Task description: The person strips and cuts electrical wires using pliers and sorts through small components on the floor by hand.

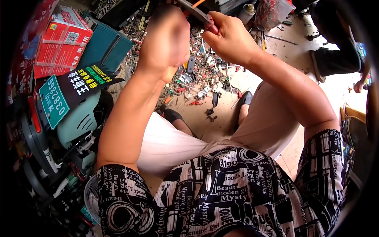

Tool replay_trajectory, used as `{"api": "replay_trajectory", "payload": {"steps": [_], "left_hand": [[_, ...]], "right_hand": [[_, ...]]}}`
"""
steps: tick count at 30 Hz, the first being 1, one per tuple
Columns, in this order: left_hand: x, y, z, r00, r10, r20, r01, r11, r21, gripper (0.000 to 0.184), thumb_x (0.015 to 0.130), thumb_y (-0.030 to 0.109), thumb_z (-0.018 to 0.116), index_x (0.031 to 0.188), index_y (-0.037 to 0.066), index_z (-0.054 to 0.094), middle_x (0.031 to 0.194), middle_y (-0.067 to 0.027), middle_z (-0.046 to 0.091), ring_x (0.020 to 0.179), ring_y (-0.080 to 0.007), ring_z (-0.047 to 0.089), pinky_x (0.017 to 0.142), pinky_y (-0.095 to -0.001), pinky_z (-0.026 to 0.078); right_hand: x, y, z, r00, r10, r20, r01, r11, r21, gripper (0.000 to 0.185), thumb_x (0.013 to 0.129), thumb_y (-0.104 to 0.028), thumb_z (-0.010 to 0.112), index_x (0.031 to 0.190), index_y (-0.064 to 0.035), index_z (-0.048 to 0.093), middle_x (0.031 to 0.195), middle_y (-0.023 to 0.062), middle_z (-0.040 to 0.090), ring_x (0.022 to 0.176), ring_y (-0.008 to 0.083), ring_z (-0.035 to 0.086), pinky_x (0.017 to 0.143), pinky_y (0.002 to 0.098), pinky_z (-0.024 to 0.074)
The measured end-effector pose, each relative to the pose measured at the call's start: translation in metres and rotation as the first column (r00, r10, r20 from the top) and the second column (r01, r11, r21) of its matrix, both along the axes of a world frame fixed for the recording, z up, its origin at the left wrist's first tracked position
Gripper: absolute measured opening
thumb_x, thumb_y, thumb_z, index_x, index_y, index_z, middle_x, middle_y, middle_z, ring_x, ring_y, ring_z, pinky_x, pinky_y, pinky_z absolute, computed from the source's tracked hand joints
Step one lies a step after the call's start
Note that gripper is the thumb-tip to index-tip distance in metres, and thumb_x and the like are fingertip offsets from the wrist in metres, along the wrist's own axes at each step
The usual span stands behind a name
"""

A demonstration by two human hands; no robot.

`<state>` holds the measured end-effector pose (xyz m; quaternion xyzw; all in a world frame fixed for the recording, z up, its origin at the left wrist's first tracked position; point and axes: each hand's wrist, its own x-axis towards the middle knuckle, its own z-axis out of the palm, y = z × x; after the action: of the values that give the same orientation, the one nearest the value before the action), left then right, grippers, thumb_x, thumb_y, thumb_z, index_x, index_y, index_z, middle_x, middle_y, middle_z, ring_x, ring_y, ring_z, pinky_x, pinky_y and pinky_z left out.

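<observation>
Near the top centre, my right hand (229,37) is closed around the red handle of a metal tool (193,10), whose grey part points up and left past the frame's top edge. Just left of it, my left hand (167,39) is raised and partly blurred; its fingers and anything in them cannot be made out. A thin orange strand (198,3) shows beside the tool at the top edge. Below both hands, many small mixed parts (205,79) lie scattered on the floor.
At the left stand a red and white box (65,41), a dark green box (103,47) and a scooter with a green plate (54,102). A spray can (247,12) and a plastic bag (272,14) stand top right. Another person's dark shoe (335,63) is at the right.
</observation>
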<state>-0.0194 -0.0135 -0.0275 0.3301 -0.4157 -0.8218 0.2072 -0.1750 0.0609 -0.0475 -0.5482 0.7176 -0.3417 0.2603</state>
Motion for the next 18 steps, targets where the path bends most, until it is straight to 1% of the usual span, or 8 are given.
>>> {"api": "replay_trajectory", "payload": {"steps": [3,5,7,9,11,14,16,18], "left_hand": [[0.005,0.003,0.001,0.991,-0.086,-0.103,0.104,0.976,0.193,0.033,0.101,0.036,0.036,0.078,0.012,0.042,0.052,0.0063,0.035,0.034,-0.0067,0.029,0.033,-0.022,0.024],[0.011,0.006,-0.003,0.98,-0.141,-0.142,0.174,0.95,0.258,0.033,0.101,0.035,0.035,0.078,0.012,0.042,0.052,0.0068,0.035,0.034,-0.0067,0.029,0.032,-0.0218,0.024],[0.016,0.016,-0.009,0.97,-0.174,-0.171,0.224,0.913,0.341,0.033,0.101,0.034,0.035,0.078,0.012,0.043,0.053,0.0071,0.035,0.034,-0.0064,0.029,0.032,-0.0213,0.026],[0.022,0.026,-0.015,0.954,-0.21,-0.213,0.281,0.877,0.391,0.032,0.101,0.032,0.035,0.078,0.012,0.044,0.053,0.007,0.036,0.034,-0.0065,0.03,0.031,-0.021,0.028],[0.025,0.038,-0.019,0.94,-0.229,-0.254,0.323,0.84,0.437,0.03,0.101,0.03,0.034,0.079,0.011,0.044,0.055,0.0061,0.037,0.033,-0.0066,0.03,0.031,-0.0213,0.028],[0.028,0.04,-0.021,0.932,-0.247,-0.264,0.346,0.821,0.455,0.031,0.101,0.032,0.035,0.08,0.011,0.044,0.055,0.0061,0.037,0.037,-0.0069,0.034,0.035,-0.0213,0.031],[0.024,0.039,-0.022,0.985,-0.165,-0.052,0.173,0.949,0.263,0.032,0.101,0.034,0.037,0.083,0.01,0.046,0.057,0.0057,0.038,0.043,-0.0075,0.039,0.041,-0.0213,0.034],[0.021,0.031,-0.029,0.987,-0.093,0.131,0.12,0.968,-0.218,0.034,0.101,0.036,0.04,0.082,0.009,0.05,0.058,0.0043,0.042,0.048,-0.0069,0.041,0.047,-0.0225,0.035]], "right_hand": [[-0.01,0.001,-0.007,0.993,0.04,-0.111,-0.051,0.995,-0.089,0.021,0.075,-0.022,0.058,0.074,-0.0036,0.049,0.067,0.0172,0.059,0.066,0.037,0.059,0.062,0.0437,0.0472],[-0.02,0.003,-0.012,0.936,0.119,-0.333,-0.197,0.957,-0.211,0.019,0.073,-0.021,0.059,0.076,-0.005,0.049,0.068,0.0165,0.056,0.068,0.0377,0.058,0.062,0.0457,0.0468],[-0.029,0.01,-0.013,0.922,0.14,-0.362,-0.238,0.941,-0.242,0.018,0.071,-0.019,0.06,0.079,-0.0059,0.05,0.072,0.0152,0.055,0.069,0.0371,0.058,0.061,0.0463,0.0465],[-0.034,0.016,-0.011,0.853,0.24,-0.463,-0.396,0.876,-0.276,0.02,0.07,-0.016,0.061,0.081,-0.0054,0.049,0.074,0.014,0.055,0.071,0.0372,0.057,0.06,0.046,0.0464],[-0.038,0.02,-0.015,0.837,0.272,-0.475,-0.451,0.834,-0.318,0.022,0.069,-0.013,0.062,0.082,-0.0044,0.048,0.074,0.0133,0.053,0.071,0.0372,0.057,0.06,0.0458,0.046],[-0.035,0.023,-0.024,0.849,0.347,-0.398,-0.457,0.862,-0.222,0.021,0.071,-0.015,0.063,0.082,-0.0034,0.048,0.075,0.0153,0.054,0.072,0.0381,0.056,0.061,0.0456,0.0456],[-0.026,0.02,-0.026,0.889,0.308,-0.34,-0.379,0.911,-0.165,0.021,0.074,-0.017,0.063,0.081,-0.003,0.048,0.074,0.0159,0.055,0.072,0.0383,0.057,0.062,0.0451,0.0456],[-0.014,0.017,-0.02,0.957,0.222,-0.184,-0.233,0.972,-0.041,0.026,0.083,-0.023,0.062,0.079,-0.0014,0.048,0.073,0.0178,0.057,0.069,0.0381,0.057,0.062,0.0431,0.0456]]}}
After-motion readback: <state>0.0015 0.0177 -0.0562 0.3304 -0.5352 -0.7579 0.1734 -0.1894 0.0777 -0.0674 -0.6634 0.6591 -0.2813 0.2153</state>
